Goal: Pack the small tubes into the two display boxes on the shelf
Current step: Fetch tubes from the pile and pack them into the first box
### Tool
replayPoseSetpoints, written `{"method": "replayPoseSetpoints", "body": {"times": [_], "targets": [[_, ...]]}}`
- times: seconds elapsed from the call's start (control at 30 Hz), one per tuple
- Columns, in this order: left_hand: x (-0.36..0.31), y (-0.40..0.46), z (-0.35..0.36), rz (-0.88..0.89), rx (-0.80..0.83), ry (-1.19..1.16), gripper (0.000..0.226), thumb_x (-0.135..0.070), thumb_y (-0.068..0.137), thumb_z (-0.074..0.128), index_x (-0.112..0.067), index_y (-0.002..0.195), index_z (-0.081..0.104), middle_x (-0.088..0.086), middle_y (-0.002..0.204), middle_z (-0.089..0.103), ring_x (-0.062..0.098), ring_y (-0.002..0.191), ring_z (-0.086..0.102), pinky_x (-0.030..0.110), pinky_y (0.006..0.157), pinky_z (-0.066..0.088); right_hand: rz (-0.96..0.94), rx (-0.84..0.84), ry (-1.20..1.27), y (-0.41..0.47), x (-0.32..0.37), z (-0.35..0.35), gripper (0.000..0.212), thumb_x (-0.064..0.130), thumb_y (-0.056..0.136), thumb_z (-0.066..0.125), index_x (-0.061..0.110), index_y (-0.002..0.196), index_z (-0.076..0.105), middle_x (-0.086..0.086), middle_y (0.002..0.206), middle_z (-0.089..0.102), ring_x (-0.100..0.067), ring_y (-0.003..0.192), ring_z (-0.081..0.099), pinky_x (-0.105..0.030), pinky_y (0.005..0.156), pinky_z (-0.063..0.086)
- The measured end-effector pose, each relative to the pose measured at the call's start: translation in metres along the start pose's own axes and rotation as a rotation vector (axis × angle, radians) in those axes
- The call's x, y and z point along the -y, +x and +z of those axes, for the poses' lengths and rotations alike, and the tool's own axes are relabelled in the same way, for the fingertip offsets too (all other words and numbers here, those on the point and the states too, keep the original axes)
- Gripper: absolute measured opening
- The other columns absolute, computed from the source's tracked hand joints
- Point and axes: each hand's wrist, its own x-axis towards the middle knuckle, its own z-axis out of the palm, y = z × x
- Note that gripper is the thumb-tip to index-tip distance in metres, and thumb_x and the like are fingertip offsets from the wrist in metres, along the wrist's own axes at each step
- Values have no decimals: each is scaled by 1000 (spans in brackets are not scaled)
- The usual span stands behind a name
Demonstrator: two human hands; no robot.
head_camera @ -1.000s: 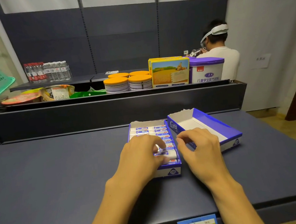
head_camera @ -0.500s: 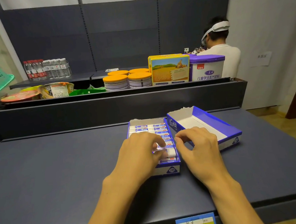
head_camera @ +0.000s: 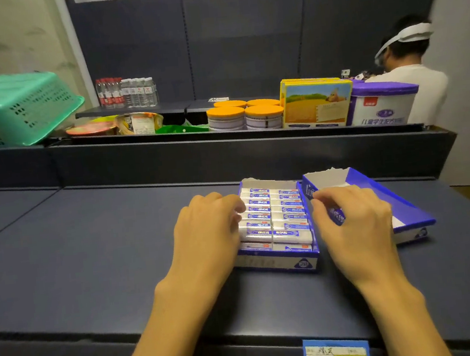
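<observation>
Head camera view, looking down at a dark blue shelf (head_camera: 92, 265) with both of my bare hands over it. Far left, a green plastic basket (head_camera: 14, 108) sits tilted on a raised ledge. Behind it stand water bottles (head_camera: 126, 92), and further right four orange-lidded tins (head_camera: 246, 114).

My left hand (head_camera: 208, 238) rests against the left side of the left display box (head_camera: 280, 261), fingers curled over its edge and touching the outer tubes; I cannot tell whether they pinch one. This blue and white box is nearly full. The small tubes (head_camera: 274, 217) lie flat in two columns, stacked row behind row from the front wall to the back. Each tube's long axis runs left to right, across the box, with its printed blue label facing up. One tube (head_camera: 274, 236) near the front lies on top of the rows, also crosswise.

My right hand (head_camera: 354, 220) is just right of that box, its fingers curled and clenched around a blue-wrapped tube (head_camera: 337, 216), which shows between thumb and palm. Its direction is mostly hidden by my fingers.

Under and behind that hand is the right display box (head_camera: 399, 204), angled away to the right, its white floor showing.

Further back right are a yellow carton (head_camera: 315, 102), a purple-lidded tub (head_camera: 382, 104), and a person (head_camera: 412, 83) in white, turned away. A price label (head_camera: 336, 354) hangs at the shelf's front edge.
</observation>
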Motion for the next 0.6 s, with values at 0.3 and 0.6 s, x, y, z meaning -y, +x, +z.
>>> {"method": "replayPoseSetpoints", "body": {"times": [0.3,0.6], "targets": [[69,-23,-27,-42,-96,-58,19,-25,93,52,-29,106,64,-6,104,64,21,102,54,31,79,39,-116,84,-125,1,75,24,21,26,84,68,17,104,66,-5,98,68,-24,89,62,-43,81,48],[257,-91,-122,-163,-188,55,16,-24,90,55,-26,102,66,-3,99,64,24,96,56,37,78,45,-304,145,7,-38,278,134,13,16,84,66,19,97,69,-4,87,68,-29,83,60,-42,75,44]]}}
